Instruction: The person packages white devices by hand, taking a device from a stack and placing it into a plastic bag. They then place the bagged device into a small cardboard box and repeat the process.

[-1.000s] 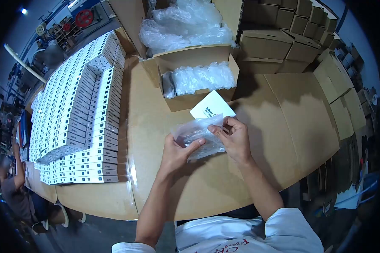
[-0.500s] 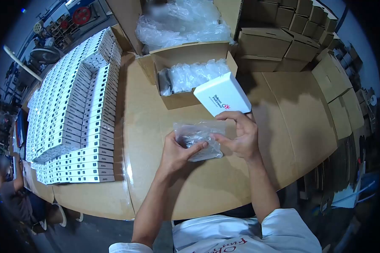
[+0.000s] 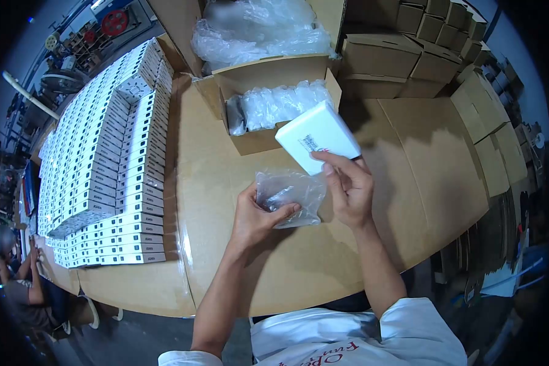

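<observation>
My left hand (image 3: 257,218) grips a clear plastic bag (image 3: 296,196) above the cardboard-covered table, its thumb lying over the bag. A white box (image 3: 319,135) with print on its face is held tilted in my right hand (image 3: 349,186), fingers on the lower right part of the box. Just behind the white box stands an open cardboard box (image 3: 259,145) with clear plastic packets (image 3: 280,105) inside. Between the bag and the white box there is a small gap.
White boxes (image 3: 107,158) are stacked in long rows on the left. A large carton holds clear plastic bags (image 3: 256,33) at the back. Brown cardboard boxes (image 3: 381,58) stand at the back right and along the right edge. A person (image 3: 33,290) is at the far left.
My right thumb has come away from the plastic bag and now lies against the white box. The white box has shifted slightly left, and the bag shows more of its surface.
</observation>
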{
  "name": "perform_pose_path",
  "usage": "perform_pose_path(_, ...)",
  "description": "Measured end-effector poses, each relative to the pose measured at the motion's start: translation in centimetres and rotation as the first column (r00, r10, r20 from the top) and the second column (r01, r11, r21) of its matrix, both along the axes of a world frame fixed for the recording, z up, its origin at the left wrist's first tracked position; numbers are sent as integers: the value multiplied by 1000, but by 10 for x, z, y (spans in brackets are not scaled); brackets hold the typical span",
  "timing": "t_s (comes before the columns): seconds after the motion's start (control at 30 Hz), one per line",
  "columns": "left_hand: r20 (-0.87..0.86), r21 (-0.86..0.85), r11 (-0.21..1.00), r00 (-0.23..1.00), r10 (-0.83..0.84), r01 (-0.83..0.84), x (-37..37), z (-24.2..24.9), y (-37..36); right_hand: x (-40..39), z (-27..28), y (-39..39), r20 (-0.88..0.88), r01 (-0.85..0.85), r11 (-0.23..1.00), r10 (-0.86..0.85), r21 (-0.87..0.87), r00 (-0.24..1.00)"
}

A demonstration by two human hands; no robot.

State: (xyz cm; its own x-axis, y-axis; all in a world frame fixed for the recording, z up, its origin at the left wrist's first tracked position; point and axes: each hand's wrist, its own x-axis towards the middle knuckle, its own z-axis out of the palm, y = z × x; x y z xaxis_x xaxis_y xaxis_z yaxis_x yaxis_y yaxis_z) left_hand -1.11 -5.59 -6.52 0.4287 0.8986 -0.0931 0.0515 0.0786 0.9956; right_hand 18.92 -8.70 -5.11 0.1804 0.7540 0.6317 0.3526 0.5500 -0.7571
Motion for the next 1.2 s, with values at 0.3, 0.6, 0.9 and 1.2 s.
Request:
perform_pose_path(0.3,18,-41,999,1000,1,0,2,8,-2,-1,-3,4,-397,-172,981,195,94,897)
perform_pose_path(0.6,41,-5,1000,999,5,-5,0,2,-1,8,-3,4,-183,-180,983,170,-37,968)
perform_pose_path(0.9,7,5,1000,1000,-5,5,-1,-3,2,18,-8,0,-426,-344,939,307,-10,851)
perform_pose_path(1.2,89,18,999,996,-28,26,0,-8,1,5,-3,4,-369,-315,926,223,-209,902)
